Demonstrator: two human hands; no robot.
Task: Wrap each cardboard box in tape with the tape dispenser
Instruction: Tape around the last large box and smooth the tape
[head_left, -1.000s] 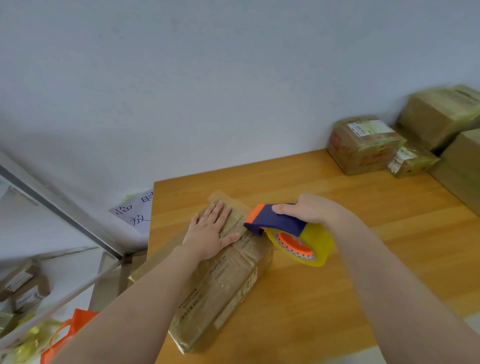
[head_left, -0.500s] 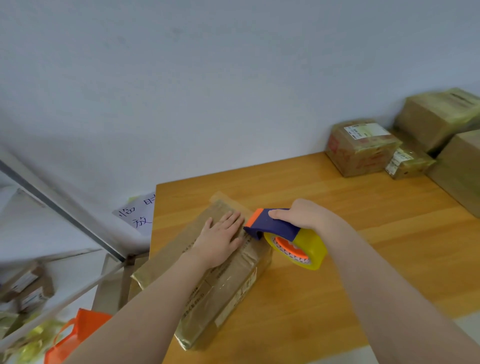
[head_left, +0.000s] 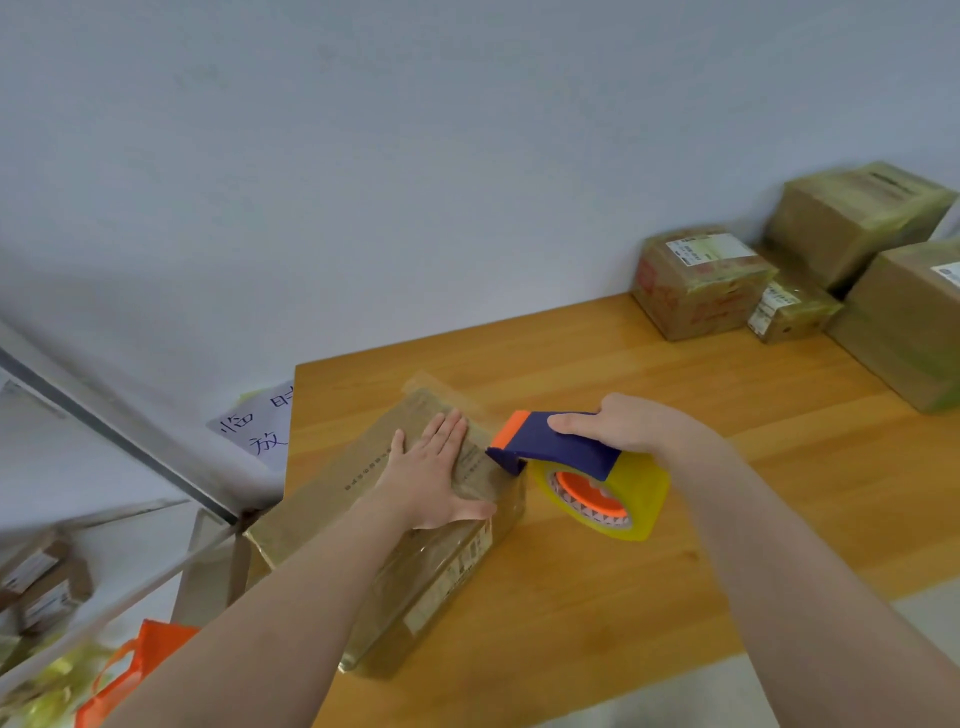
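- Head view: my left hand (head_left: 434, 473) presses flat, fingers straight, on the cardboard box (head_left: 332, 499) at the surface's (head_left: 675, 571) left edge.
- My right hand (head_left: 634, 423) grips the tape dispenser (head_left: 561, 451), whose nose touches the box.

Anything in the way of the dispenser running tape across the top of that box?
Yes: the left hand lies flat on the box top, right beside the dispenser nose that the right hand grips.
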